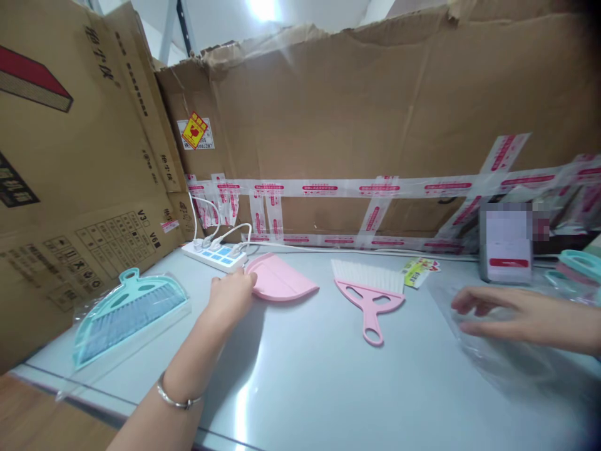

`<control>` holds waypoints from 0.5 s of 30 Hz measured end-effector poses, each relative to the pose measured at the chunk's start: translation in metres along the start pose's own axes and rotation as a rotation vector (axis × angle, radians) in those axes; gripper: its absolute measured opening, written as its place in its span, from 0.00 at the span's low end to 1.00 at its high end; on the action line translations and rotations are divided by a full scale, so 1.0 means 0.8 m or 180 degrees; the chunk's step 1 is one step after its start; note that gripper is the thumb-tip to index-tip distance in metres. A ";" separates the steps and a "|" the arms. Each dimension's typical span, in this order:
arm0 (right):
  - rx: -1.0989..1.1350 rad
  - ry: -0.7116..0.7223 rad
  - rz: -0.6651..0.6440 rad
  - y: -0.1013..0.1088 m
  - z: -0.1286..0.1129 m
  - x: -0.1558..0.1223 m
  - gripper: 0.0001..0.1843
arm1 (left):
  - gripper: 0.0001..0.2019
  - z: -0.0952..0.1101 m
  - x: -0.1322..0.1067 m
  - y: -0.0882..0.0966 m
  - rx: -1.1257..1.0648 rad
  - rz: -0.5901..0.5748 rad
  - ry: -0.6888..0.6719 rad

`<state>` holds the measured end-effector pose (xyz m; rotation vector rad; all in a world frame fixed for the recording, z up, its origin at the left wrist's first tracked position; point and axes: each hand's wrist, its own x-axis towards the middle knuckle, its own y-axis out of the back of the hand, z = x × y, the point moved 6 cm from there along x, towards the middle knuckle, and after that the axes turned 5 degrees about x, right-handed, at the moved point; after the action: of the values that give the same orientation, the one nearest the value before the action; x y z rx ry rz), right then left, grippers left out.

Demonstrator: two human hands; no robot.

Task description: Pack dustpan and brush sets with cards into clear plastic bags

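My left hand is closed on the near-left end of a pink dustpan at the table's centre-left; its fingertips are partly hidden from me. A pink hand brush with white bristles lies to the dustpan's right, its looped handle towards me. Over on the right, my right hand hovers over or rests on a crumpled clear plastic bag, thumb and fingers apart. Whether it touches the bag is unclear. A colourful card tag lies behind the bag, beside the bristles.
A turquoise dustpan and brush set in clear wrap lies at left. Behind stand a white power strip with plugged cables and a phone-like device. More turquoise and pink pieces sit far right. Cardboard walls border the table.
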<state>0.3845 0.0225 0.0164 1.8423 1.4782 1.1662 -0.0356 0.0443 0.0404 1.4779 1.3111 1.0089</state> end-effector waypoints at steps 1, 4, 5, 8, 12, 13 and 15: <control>0.0104 -0.0104 -0.0482 -0.008 -0.008 -0.001 0.16 | 0.15 -0.003 0.001 0.005 -0.0010 0.0173 0.0018; 0.0398 -0.0399 -0.0858 -0.006 -0.033 0.003 0.22 | 0.15 -0.013 0.000 0.023 -0.0077 0.0890 0.0107; 0.0476 -0.0467 -0.0635 0.001 -0.040 0.007 0.22 | 0.15 -0.016 -0.001 0.029 -0.0120 0.1151 0.0113; 0.0758 -0.0554 0.0043 0.010 -0.063 0.012 0.24 | 0.15 -0.014 -0.011 0.051 -0.0284 0.2011 -0.0221; 0.1562 -0.0410 0.0591 -0.009 -0.094 0.006 0.24 | 0.15 0.017 -0.032 0.068 -0.0750 0.2717 -0.1309; 0.1854 -0.0389 0.0502 -0.021 -0.101 0.005 0.25 | 0.15 0.027 -0.037 0.070 -0.0895 0.2754 -0.1566; 0.2544 -0.0440 -0.0038 -0.051 -0.112 0.001 0.26 | 0.16 0.044 -0.045 0.071 -0.1150 0.2757 -0.1963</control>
<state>0.2867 0.0233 0.0288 2.3317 2.0423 0.4244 0.0096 0.0025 0.0846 1.8772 0.0073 1.0893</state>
